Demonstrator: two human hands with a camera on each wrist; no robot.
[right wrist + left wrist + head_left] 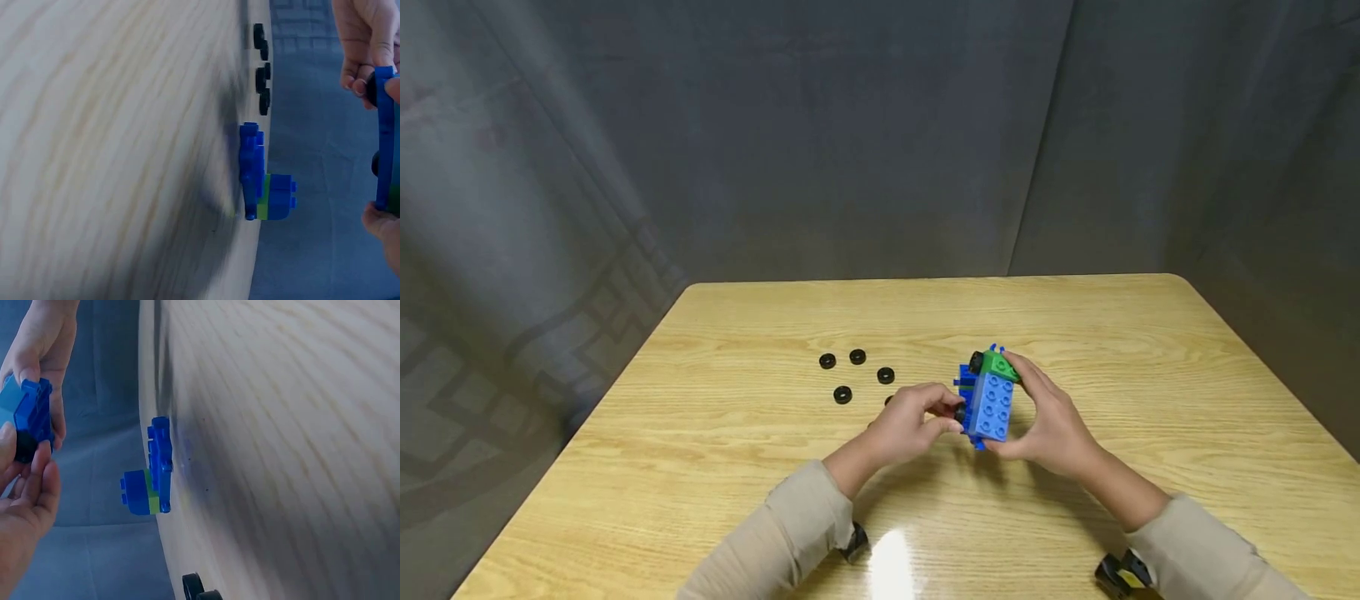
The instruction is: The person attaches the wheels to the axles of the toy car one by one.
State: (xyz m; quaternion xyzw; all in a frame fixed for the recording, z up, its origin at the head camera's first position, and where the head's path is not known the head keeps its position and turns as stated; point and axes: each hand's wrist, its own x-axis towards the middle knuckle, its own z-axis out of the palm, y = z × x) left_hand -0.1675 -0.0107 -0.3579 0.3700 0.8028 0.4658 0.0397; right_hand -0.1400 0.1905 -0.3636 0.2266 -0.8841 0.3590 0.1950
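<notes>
From where I watch, the block vehicle [992, 404] is held up over the table [625, 467], right of centre in the head view, between the two hands. Its long axis runs mostly away from the person, the far end leaning slightly right; the green brick [1000, 365] sits at that far end and the light blue brick [992, 408] fills the rest. I see the vehicle tipped over, studs turned up towards the head camera and the wheeled side facing left. The right hand [1056, 429] spans it lengthwise, with fingers curled at the green end and thumb on the near end, so its grip is closed only as far as the vehicle's length. The left hand [913, 423] comes in from the other side with thumb and fingertips nearly together, pinching the near black wheel [960, 412]; the other wheel [976, 362] sits by the green brick. Both forearms slant inward from the lower corners in beige sleeves [808, 508]. My left wrist view shows a second block model [161, 465], dark blue with a lime layer, resting on the table. Loose black wheels [842, 395] lie to the left, one partly hidden behind the left hand.
</notes>
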